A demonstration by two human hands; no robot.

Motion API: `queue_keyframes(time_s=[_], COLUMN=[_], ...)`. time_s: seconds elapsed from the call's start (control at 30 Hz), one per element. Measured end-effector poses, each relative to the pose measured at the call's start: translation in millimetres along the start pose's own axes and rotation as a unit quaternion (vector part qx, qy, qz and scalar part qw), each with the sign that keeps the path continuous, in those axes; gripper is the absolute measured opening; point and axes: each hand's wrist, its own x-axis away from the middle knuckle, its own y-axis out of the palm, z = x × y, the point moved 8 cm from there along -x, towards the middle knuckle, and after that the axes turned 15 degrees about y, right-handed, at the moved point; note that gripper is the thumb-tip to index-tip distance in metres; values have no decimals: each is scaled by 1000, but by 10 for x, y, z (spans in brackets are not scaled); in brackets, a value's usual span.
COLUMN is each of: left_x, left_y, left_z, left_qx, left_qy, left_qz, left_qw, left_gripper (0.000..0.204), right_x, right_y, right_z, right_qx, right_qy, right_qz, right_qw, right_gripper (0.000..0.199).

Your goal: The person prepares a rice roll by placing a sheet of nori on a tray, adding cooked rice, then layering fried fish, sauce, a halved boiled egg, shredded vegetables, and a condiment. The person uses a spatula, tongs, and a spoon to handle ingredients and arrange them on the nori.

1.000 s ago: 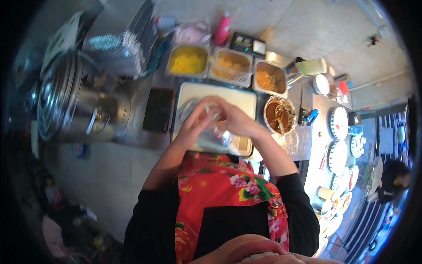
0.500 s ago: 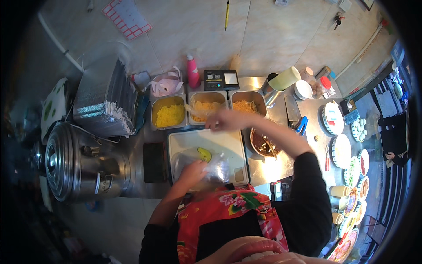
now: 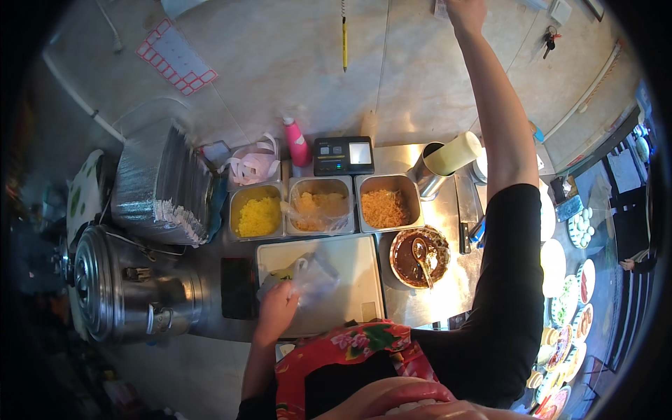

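Tiled wall (image 3: 280, 70) fills the back of my feed; steel counter (image 3: 451, 308) runs below it. White cutting board (image 3: 350, 273) lies in front of a row of three steel trays (image 3: 414, 203), with the bowl of dark sauce (image 3: 394, 260) just right of the board.

Clear plastic bag (image 3: 315, 280) is on the board's left half, crumpled, a bit puffed. Left hand (image 3: 278, 308) is at its near left edge, fingers drawn together, pinching the film as far as I can make out. Right hand (image 3: 467, 12) is up against the wall, cut by the upper edge; can't tell whether its fingers are spread or pinching.

My take on doing this well: I'd use a light, steady pinch near the edge so the film doesn't slide or tear while the other arm is stretched out. I'd hold the bag low on the board, clear of the trays and sauce.

Writing: sheet with a red block border (image 3: 176, 57) on the wall, nothing legible to me. Black device with a lit pale panel (image 3: 343, 155) has tiny markings. Pink bottle (image 3: 297, 142), no readable label. Pale slip (image 3: 440, 8) beside the right hand, too small. Yellow-green patch (image 3: 282, 274) on the bag: print or contents, can't tell.
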Motion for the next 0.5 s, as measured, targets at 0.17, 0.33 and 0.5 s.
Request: queue_keyframes(time_s=[0.17, 0.33, 0.5], left_x=[-22, 59, 113], left_y=[54, 195, 120], left_z=[-41, -141, -69], left_qx=[-39, -33, -30], left_qy=[0, -22, 46], left_qz=[-33, -63, -17], left_qw=[999, 997, 998], left_gripper=[17, 18, 18], right_x=[122, 1359, 3143], right_y=[128, -110, -68], right_z=[96, -116, 88], right_qx=[23, -195, 174], right_qy=[117, 304, 61], right_qz=[-190, -469, -587], right_qw=[974, 806, 788], right_gripper=[31, 18, 23])
